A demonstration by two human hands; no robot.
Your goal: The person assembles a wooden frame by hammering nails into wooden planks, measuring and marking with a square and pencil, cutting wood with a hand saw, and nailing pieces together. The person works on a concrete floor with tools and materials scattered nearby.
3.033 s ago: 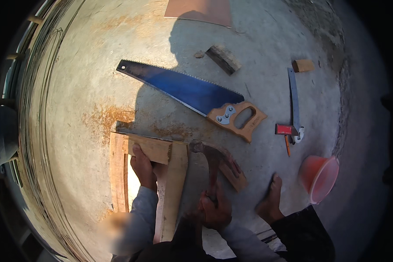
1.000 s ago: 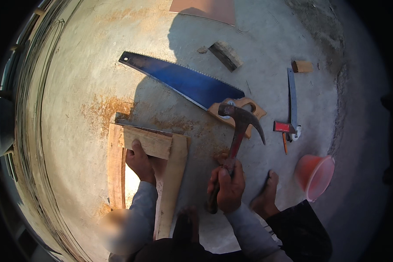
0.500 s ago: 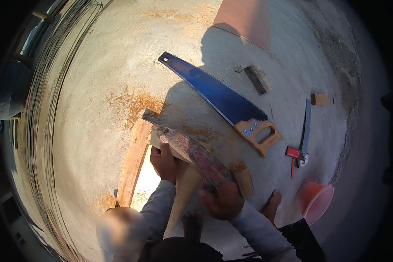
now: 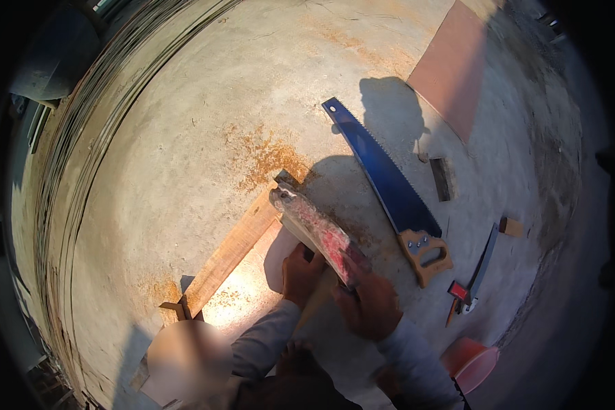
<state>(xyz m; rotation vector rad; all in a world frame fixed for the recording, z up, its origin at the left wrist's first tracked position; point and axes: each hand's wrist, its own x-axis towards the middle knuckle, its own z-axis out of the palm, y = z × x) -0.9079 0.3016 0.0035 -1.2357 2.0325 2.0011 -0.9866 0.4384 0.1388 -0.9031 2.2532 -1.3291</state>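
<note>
The right hand (image 4: 367, 305) is clenched around the handle of a hammer (image 4: 314, 229), its blurred head over the wood. The left hand (image 4: 301, 275) presses down on a plank (image 4: 234, 249) on the concrete floor (image 4: 184, 137). A blue saw (image 4: 386, 181) lies just right; a pink bucket (image 4: 473, 362), contents unseen, sits at the lower right.

hammer (image 4: 314, 229) is motion-blurred; its grip hidden inside right hand (image 4: 369, 304).

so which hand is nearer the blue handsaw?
Right. The right hand grips the hammer just below-left of the blue handsaw's wooden handle. The left hand, pressed on the wood piece, sits further left, beyond the hammer.
</note>
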